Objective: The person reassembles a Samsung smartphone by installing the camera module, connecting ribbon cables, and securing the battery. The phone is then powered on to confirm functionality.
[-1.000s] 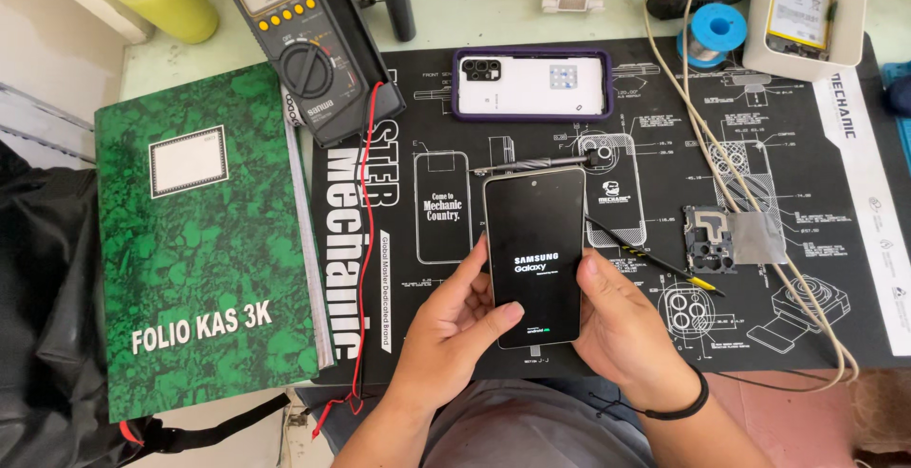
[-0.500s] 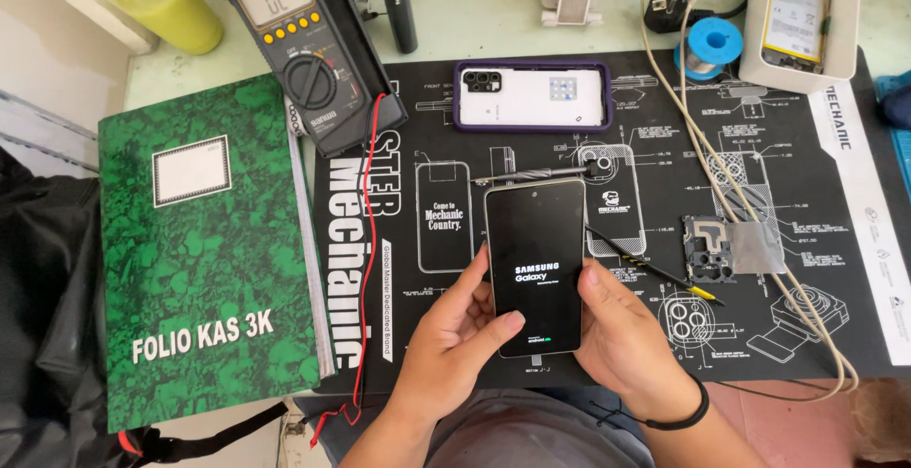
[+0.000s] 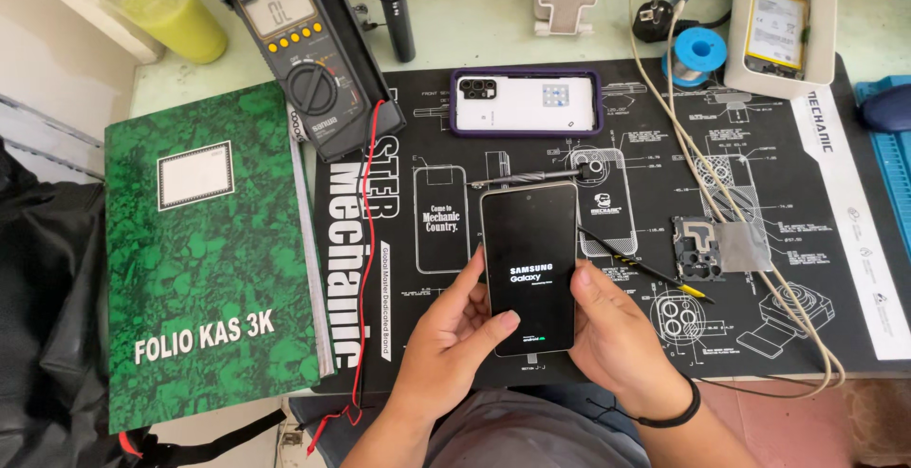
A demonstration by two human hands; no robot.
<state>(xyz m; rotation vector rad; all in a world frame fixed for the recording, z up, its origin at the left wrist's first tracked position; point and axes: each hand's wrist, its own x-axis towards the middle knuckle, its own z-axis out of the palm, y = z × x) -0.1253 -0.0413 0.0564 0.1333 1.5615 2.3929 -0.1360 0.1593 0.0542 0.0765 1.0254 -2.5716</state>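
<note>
- The smartphone (image 3: 529,267) is held upright above the near edge of the black work mat (image 3: 835,269), its dark screen lit with a start-up logo. The left hand (image 3: 455,330) cups its lower left side, fingers wrapped behind and the thumb lying across the bottom of the glass; the right hand (image 3: 617,335) grips the right edge, fingers closed on the frame and thumb on the side.
- Nothing supports the phone from below, so a loosened grip could let it slide out toward the lap.
- The left thumb resting on the glass might trigger an unwanted touch once the screen responds.
- Just right of the phone lies a thin black tool with a yellow tip (image 3: 645,264), and past it a metal plate (image 3: 721,245); setting the phone down carelessly there could scratch it.
- The pale cable (image 3: 721,183) loops along the right side of the mat, where a wrist could snag it.
- Farther off, the red lead (image 3: 365,269) of the multimeter (image 3: 308,60) trails down the left, and a white phone in a purple case (image 3: 527,102) lies face down.
</note>
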